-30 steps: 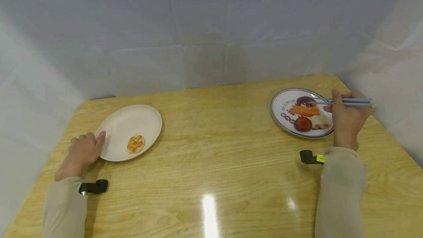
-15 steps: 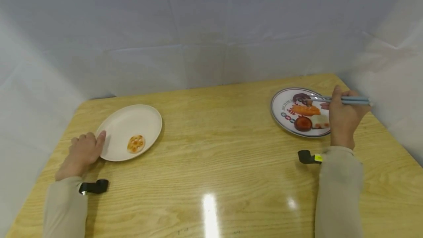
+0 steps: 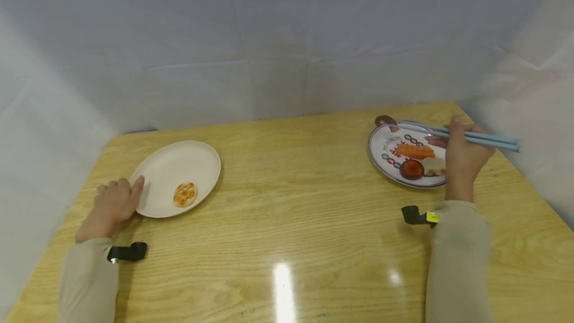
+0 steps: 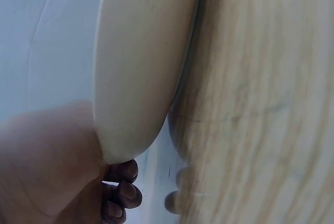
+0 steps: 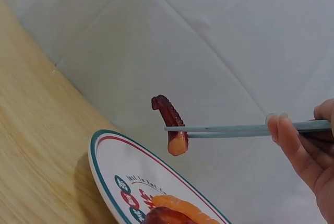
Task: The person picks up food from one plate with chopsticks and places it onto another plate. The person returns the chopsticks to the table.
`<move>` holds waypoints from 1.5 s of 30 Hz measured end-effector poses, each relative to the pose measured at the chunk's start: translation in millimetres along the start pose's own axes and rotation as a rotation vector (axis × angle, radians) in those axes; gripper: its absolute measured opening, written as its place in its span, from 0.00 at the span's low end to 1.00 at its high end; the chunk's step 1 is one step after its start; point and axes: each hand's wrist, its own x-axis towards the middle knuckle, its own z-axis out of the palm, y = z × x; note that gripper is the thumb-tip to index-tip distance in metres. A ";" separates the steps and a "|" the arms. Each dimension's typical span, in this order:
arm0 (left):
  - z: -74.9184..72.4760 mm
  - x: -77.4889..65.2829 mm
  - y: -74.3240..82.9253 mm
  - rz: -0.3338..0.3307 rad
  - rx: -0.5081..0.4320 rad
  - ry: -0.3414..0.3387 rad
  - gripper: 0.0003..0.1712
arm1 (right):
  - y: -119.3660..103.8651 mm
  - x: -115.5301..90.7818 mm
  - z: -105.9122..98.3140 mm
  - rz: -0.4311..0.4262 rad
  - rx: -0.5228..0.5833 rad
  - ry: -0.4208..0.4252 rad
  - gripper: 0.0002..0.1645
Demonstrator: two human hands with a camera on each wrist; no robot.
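My right hand (image 3: 468,161) grips a pair of pale blue chopsticks (image 3: 493,139). Pinched in their tips is a dark red octopus tentacle (image 5: 172,122) with an orange end, raised over the far-left rim of a printed white plate (image 3: 378,149). On that plate lie an orange food piece (image 3: 414,151), a round reddish-brown piece (image 3: 411,169) and a whitish piece (image 3: 432,166), partly behind the hand. At the left, my left hand (image 3: 114,201) holds the rim of a cream plate (image 3: 175,161), thumb on top and fingers curled below. A round browned slice (image 3: 185,195) lies in it.
Both plates stand on a wooden table (image 3: 287,203), well apart. White sheeting (image 3: 278,44) hangs behind and along both sides of the table. Each wrist carries a black camera mount (image 3: 414,215).
The chopsticks have lifted the tentacle from the printed plate and carried it left to its far rim. My left hand and the cream plate have stayed put.
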 end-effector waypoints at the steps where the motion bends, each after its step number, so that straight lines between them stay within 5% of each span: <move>1: 0.1 0.1 0.1 -0.001 0.002 -0.001 0.48 | 0.3 -1.0 0.6 -0.003 -0.016 -0.005 0.16; 45: 4.1 4.3 4.0 0.001 -0.012 0.022 0.48 | 0.2 -31.6 52.8 0.042 -0.111 -0.205 0.14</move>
